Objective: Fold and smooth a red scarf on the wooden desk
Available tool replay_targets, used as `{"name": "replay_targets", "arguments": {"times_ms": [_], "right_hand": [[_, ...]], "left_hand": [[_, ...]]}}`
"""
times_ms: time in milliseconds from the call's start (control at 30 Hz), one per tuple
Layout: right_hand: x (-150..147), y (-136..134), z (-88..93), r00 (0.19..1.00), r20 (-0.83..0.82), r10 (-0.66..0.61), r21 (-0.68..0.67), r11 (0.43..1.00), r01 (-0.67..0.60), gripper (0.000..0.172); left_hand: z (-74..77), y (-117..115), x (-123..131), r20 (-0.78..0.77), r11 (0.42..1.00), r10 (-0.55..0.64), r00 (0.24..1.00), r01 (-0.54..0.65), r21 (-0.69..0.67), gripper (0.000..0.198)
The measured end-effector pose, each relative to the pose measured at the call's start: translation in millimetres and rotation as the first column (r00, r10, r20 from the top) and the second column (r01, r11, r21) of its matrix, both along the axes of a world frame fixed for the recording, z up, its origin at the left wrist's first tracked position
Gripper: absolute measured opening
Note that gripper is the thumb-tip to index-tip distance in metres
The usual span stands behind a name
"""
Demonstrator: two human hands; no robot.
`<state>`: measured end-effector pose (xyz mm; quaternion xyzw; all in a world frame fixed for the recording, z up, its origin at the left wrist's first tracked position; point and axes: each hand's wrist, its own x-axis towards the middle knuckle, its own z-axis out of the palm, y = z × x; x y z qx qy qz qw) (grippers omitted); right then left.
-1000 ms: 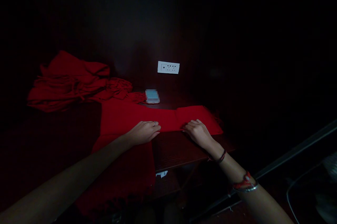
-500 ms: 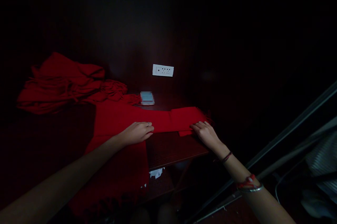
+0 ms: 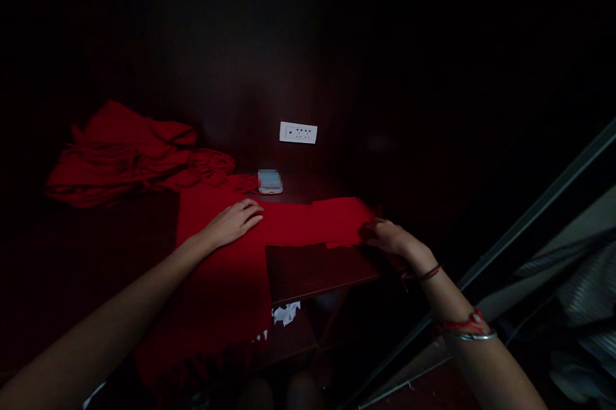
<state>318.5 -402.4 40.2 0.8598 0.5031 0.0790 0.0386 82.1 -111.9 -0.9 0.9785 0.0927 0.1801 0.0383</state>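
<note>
A red fringed cloth (image 3: 293,222) lies over a dark wooden shelf (image 3: 312,272); one part stretches right in a folded strip, and a wide part hangs over the front edge at left. My left hand (image 3: 237,221) rests on the cloth's upper left part, palm down, fingers spread a little. At the strip's fringed right end is my right hand (image 3: 387,235), its fingers bent at the edge; the fingertips are dark, and whether they pinch the cloth does not show.
A heap of red fringed cloth (image 3: 125,156) sits at the back left. Behind the strip lies a phone-like object (image 3: 270,181), below a white wall socket (image 3: 298,133). White crumpled paper (image 3: 286,314) shows under the shelf edge.
My left hand has moved left and up from the strip's lower edge onto the cloth, its fingers more spread. My right hand has shifted right to the fringed end.
</note>
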Motion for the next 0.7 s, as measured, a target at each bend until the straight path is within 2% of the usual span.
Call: {"name": "replay_targets", "arguments": {"times_ms": [67, 167, 233, 300, 400, 467, 533, 600, 700], "right_hand": [[-8.0, 22.5, 15.9, 0.992, -0.049, 0.117, 0.028, 0.993, -0.116, 0.027], [-37.6, 68.7, 23.4, 0.945, -0.084, 0.317, 0.212, 0.932, -0.294, 0.034], [-63.1, 96.5, 12.5, 0.9, -0.131, 0.417, 0.27, 0.888, -0.372, 0.041], [-84.2, 113.8, -7.4, 0.864, -0.193, 0.465, 0.222, 0.878, -0.423, 0.049], [-97.7, 116.9, -37.0, 0.844, -0.274, 0.462, 0.08, 0.885, -0.458, 0.05], [-95.9, 109.4, -47.1, 0.84, -0.298, 0.453, 0.028, 0.884, -0.466, 0.048], [-90.6, 101.7, -47.3, 0.837, -0.321, 0.443, -0.003, 0.883, -0.469, 0.046], [-86.0, 99.4, -40.1, 0.83, -0.361, 0.426, -0.052, 0.879, -0.474, 0.047], [-83.8, 110.8, -24.4, 0.81, -0.429, 0.4, -0.092, 0.873, -0.48, 0.052]], "left_hand": [[-5.9, 7.2, -3.1, -0.123, 0.99, 0.14, 0.982, -0.142, -0.012, 0.053], [-12.1, 8.7, -7.5, -0.325, 0.977, 0.178, 0.929, -0.206, -0.054, 0.063], [-13.2, 5.4, -8.6, -0.362, 0.976, 0.174, 0.916, -0.21, -0.062, 0.064], [-12.8, 1.8, -8.4, -0.345, 0.976, 0.188, 0.92, -0.215, -0.044, 0.064], [-12.6, 0.3, -7.9, -0.316, 0.977, 0.192, 0.929, -0.21, -0.025, 0.064], [-13.0, 2.0, -8.9, -0.318, 0.979, 0.181, 0.931, -0.201, -0.03, 0.063], [-13.6, 4.6, -11.0, -0.328, 0.98, 0.171, 0.929, -0.195, -0.042, 0.063], [-14.4, 7.1, -13.2, -0.323, 0.978, 0.18, 0.929, -0.205, -0.045, 0.064], [-16.6, 9.8, -14.7, -0.306, 0.973, 0.203, 0.93, -0.227, -0.044, 0.066]]}}
